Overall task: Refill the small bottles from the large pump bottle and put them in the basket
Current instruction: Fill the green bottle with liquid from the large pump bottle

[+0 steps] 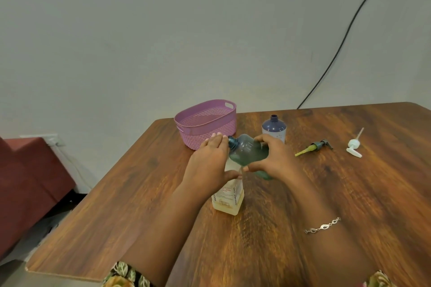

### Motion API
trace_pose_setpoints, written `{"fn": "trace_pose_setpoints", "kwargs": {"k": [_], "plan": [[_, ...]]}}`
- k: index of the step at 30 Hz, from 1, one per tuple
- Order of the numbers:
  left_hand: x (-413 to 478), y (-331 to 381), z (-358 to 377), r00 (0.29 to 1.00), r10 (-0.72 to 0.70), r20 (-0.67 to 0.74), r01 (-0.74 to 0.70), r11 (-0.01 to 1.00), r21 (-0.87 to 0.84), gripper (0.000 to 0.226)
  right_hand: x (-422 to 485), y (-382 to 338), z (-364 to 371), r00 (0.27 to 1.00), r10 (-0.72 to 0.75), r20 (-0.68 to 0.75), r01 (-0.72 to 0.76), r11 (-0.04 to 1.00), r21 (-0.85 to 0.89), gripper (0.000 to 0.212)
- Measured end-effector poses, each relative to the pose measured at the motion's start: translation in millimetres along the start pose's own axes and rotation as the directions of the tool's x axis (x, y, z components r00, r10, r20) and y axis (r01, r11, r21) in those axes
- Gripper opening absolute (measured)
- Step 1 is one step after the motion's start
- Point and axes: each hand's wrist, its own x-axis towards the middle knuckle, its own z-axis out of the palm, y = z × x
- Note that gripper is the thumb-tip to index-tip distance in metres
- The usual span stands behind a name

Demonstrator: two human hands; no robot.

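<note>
- Green bottle [248,150] tipped nearly sideways, long axis left to right, neck pointing left, above clear bottle [229,198].
- Right hand [275,158] grips it; left hand [210,158] holds clear bottle.

Clear bottle [229,196] neck hidden behind left hand [210,163] — label blurred; green bottle [247,149] base behind right hand [277,161].
</note>
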Motion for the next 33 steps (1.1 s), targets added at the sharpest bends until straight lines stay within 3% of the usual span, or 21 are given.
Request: {"fn": "trace_pose_setpoints", "kwargs": {"k": [6, 11, 16, 22, 33], "plan": [[8.6, -2.9, -16.2, 0.999, -0.011, 0.047, 0.015, 0.996, -0.087, 0.084, 2.1, -5.1, -4.5, 1.0, -0.022, -0.007, 0.022, 0.999, 0.028, 0.068], [7.1, -1.5, -11.6, 0.994, 0.006, 0.105, -0.004, 1.0, -0.019, 0.087, -1.8, 1.0, -1.3, 1.0, -0.004, 0.016, 0.004, 1.0, 0.009, 0.067], [7.0, 1.4, -5.2, 0.997, 0.001, 0.074, -0.005, 0.999, 0.051, 0.086, -2.1, 3.0, 0.4, 1.0, -0.004, 0.01, 0.004, 1.0, 0.014, 0.068], [10.6, -4.0, -18.6, 0.998, -0.025, 0.058, 0.029, 0.997, -0.065, 0.076, -0.7, -2.6, -5.4, 0.999, -0.032, 0.002, 0.032, 0.999, 0.02, 0.07], [8.1, 1.5, 2.6, 1.0, -0.023, 0.021, 0.021, 0.994, 0.103, 0.082, -1.5, 0.5, -2.7, 1.0, -0.012, 0.011, 0.012, 0.999, -0.034, 0.068]]}}
